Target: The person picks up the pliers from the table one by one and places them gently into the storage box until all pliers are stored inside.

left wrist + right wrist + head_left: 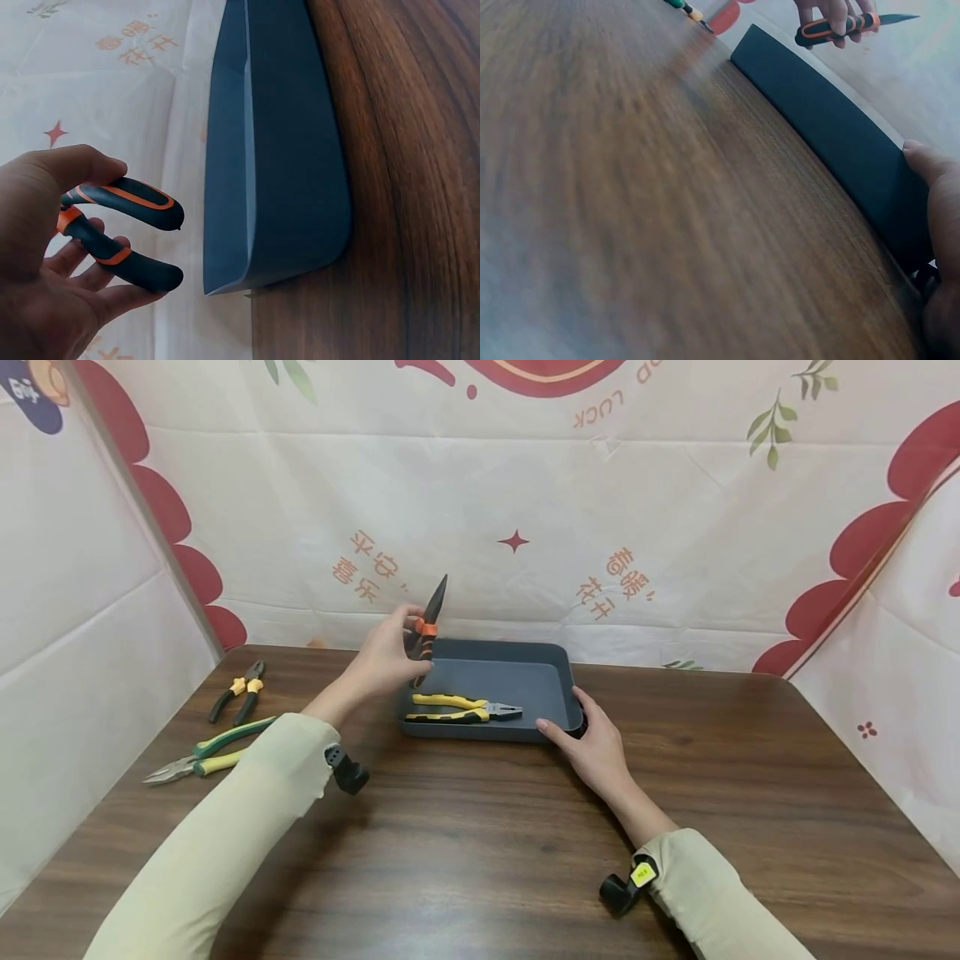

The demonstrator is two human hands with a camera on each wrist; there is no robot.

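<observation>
My left hand (386, 652) holds black-and-orange needle-nose pliers (435, 602) above the left part of a dark grey-blue tray (517, 678), pointed jaws up. In the left wrist view, thumb and fingers lie on the two handles (135, 274), which stand spread apart. My right hand (597, 750) grips the tray's near right corner, thumb over the rim and the other fingers along the outer right side. Inside the tray, yellow-and-black combination pliers (487, 710) lie near the front wall, jaws to the right.
On the table's left lie pliers with black-and-yellow handles (247, 697) and, nearer, pliers with green-and-yellow handles (206, 760), partly behind my left sleeve (247, 827). A printed white cloth (480, 527) hangs behind the wooden table (465, 860). A small dark thing shows beside my right hand, its kind unclear.
</observation>
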